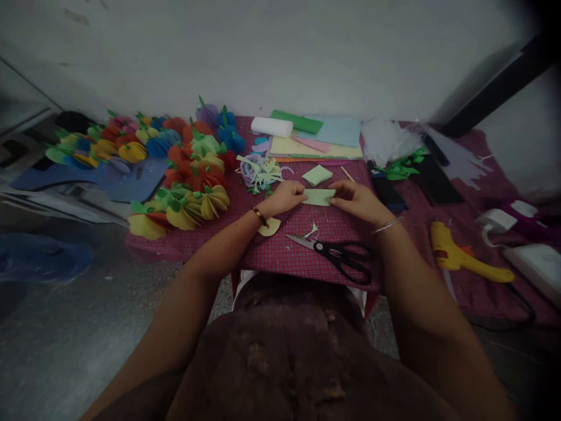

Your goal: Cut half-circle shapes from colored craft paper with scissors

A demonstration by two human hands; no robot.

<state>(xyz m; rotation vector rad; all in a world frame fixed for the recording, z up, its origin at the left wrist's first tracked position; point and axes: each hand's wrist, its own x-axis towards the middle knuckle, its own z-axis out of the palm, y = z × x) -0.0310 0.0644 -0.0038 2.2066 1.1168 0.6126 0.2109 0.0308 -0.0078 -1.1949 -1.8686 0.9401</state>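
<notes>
Pale green paper (318, 197): a plain, matte oblong strip, long side running left to right; held between the two hands, just in front of a folded green square (317, 175) — whether it touches the table (267, 257), I cannot tell.
Left hand (287, 197): grip pinching the strip's left end; beaded bracelet (260, 217) at the wrist.
Right hand (359, 202): grip pinching the right end between thumb and fingers; silvery bangle (387, 224).
Tabletop: red-purple check; black-handled scissors (337, 253) near the front edge, tips leftward; curled scraps (258, 173) beyond the left hand; many-coloured paper ornaments (208, 175) crowding the left; stacked sheets (284, 147) at the back.
Glue gun (456, 255): yellow, on the right; any lettering too dim to read.
Room: pale, marked wall (280, 58) behind; grey floor (109, 318) — dim light throughout.
</notes>
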